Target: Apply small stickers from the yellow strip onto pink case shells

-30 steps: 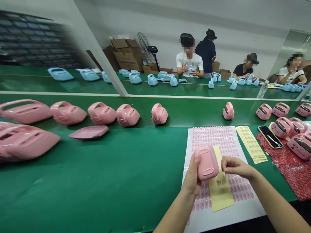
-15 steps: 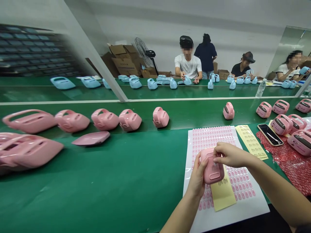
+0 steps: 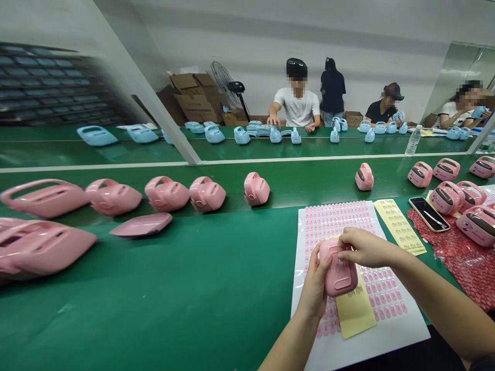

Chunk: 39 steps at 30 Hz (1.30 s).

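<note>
While clasping a pink case (image 3: 336, 281) in the left hand (image 3: 317, 281), curling fingers round its side and laying the thumb across it, now working at its flat face with the right hand (image 3: 353, 248)! Bringing thumb and index finger together in a tight pinch, right down on the plastic, with faint dark print just below. Can't make out the contents of that pinch. Holding the case just above a yellow strip (image 3: 358, 314) and a white sheet (image 3: 336, 350) of pink oval stickers, at the tabletop (image 3: 174, 304)'s near edge.

Over to the containers: spotting cardboard boxes (image 3: 197, 105) with raised flaps against the wall, contents hidden, and, far left, a blurred rack (image 3: 38, 85) full of blue pieces.

Back along the tabletop: finding a flat pink piece (image 3: 141, 225) by the far edge, a phone (image 3: 429, 214) and red bubble wrap (image 3: 464, 268) toward the right edge. Just past the far edge, catching a row of pink housings (image 3: 166, 194). Farther out, seeing blue housings (image 3: 242, 135), a fan (image 3: 224, 85), seated people (image 3: 297, 108) and one standing person (image 3: 333, 90).
</note>
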Available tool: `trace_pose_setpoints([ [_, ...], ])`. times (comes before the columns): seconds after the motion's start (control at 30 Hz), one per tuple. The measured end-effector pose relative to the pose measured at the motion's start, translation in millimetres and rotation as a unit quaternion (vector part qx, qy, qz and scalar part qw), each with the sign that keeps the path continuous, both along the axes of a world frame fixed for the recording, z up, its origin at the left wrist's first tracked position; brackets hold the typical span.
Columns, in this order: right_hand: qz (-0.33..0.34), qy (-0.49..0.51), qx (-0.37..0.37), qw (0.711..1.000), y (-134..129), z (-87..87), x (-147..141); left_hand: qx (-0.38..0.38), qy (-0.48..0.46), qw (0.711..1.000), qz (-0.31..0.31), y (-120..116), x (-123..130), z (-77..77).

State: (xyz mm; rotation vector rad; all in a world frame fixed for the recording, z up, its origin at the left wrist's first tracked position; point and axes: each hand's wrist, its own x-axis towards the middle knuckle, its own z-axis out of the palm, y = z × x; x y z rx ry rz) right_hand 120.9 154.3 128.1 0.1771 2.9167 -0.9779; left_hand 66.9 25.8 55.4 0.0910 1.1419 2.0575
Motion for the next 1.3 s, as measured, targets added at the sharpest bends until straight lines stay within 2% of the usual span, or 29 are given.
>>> trace_pose_setpoints([
  [0.27,-0.008,0.002,0.022,1.000,-2,-0.3,0,0.001,0.000,1.000,-0.004,0,0,0.8],
  [0.5,-0.018,0.097,0.171,0.980,-18,-14.6,5,0.010,0.008,1.000,0.001,-1,1,-1.7],
  [0.6,-0.015,0.150,0.193,0.970,-18,-21.7,7,-0.011,0.028,0.999,-0.015,-5,0,-2.0],
  [0.67,-0.019,0.195,0.147,0.969,-14,-21.2,11,-0.028,0.042,0.998,-0.036,-6,-1,-2.1],
  [0.73,-0.063,0.260,0.056,0.962,-10,-17.8,20,-0.038,0.049,0.997,-0.040,-6,-2,-2.0],
  [0.83,-0.168,0.354,-0.066,0.918,-16,-19.5,41,-0.041,0.046,0.998,-0.030,-4,-5,-1.4],
  [0.9,-0.163,0.369,-0.092,0.910,-32,-32.6,54,-0.039,0.038,0.998,-0.041,-2,-8,-0.7],
  [1.0,-0.042,0.309,-0.087,0.946,-69,-70.2,65,-0.036,0.022,0.998,-0.055,1,-16,-0.6],
  [1.07,0.015,0.247,-0.074,0.966,-94,-99.0,65,-0.037,0.012,0.998,-0.057,1,-20,-1.7],
  [1.17,0.025,0.191,-0.025,0.981,-119,-132.9,54,-0.032,0.002,0.998,-0.061,0,-24,-5.3],
  [1.3,0.025,0.210,0.063,0.975,-127,-151.3,44,-0.020,-0.015,0.998,-0.060,-3,-25,-13.0],
])
